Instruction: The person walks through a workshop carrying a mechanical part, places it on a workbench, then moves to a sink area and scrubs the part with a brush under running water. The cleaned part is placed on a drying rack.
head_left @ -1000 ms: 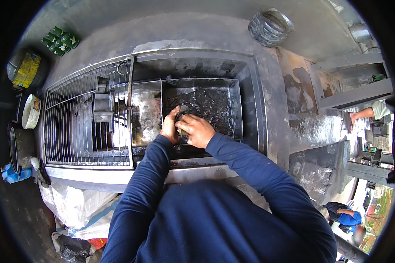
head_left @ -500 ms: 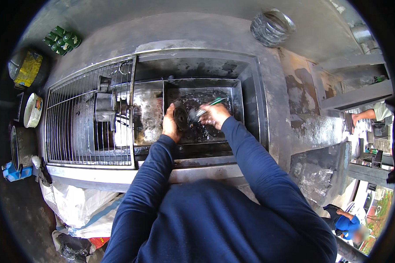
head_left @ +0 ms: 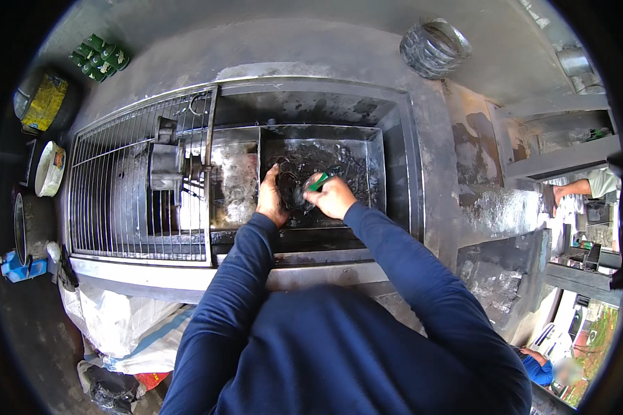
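Over a metal tray [head_left: 378, 159] of dark liquid, my left hand [head_left: 271, 199] is closed on the edge of a dark round metal part [head_left: 290, 184]. In my right hand [head_left: 334, 199] is a green-handled brush [head_left: 318, 182], its head down against or close to the metal part. My fingers and the dark surface hide the brush's tip, so contact is hard to make out. Both hands are low inside the tray, side by side.
Left of the tray, a wire rack [head_left: 111, 187] carries a grey metal part [head_left: 165, 166]. A white tub [head_left: 50, 169] and a blue container [head_left: 24, 267] stand farther left. Stacked metal rings [head_left: 432, 50] sit at the back right. Another person [head_left: 538, 366] is at lower right.
My right hand has turned and come slightly nearer and lower, so the brush's green handle now points more upright. My left hand keeps its hold on the round part.
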Motion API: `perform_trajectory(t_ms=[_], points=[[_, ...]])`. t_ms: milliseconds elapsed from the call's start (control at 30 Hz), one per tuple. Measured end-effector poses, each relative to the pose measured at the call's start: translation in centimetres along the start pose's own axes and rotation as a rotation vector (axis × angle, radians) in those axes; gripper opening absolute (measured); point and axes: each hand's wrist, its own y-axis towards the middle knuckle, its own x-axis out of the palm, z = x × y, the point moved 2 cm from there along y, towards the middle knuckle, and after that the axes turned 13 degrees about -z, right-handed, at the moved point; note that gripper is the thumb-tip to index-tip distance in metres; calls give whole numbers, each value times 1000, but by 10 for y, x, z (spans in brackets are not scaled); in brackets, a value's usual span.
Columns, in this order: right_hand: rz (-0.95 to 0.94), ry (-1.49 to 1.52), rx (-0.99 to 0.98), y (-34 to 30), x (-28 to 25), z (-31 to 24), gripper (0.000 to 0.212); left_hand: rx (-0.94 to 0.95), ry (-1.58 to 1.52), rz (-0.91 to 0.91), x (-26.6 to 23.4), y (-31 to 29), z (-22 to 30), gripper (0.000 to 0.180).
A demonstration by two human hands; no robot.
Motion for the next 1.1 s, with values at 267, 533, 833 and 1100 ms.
perform_trajectory(t_ms=[267, 533, 833, 1100], points=[[-88, -231, -146, -27, 1, -34, 12, -21, 167, 30, 5, -10, 1, 42], [35, -864, -490, -28, -2, -43, 38, -207, 265, 34, 10, -16, -5, 40], [238, -160, 40, -14, -24, -37, 17, 138, 74, -130, 13, -7, -2, 51], [182, -240, -274, -35, 1, -66, 16, 200, 148, -79, 23, -24, 14, 46]])
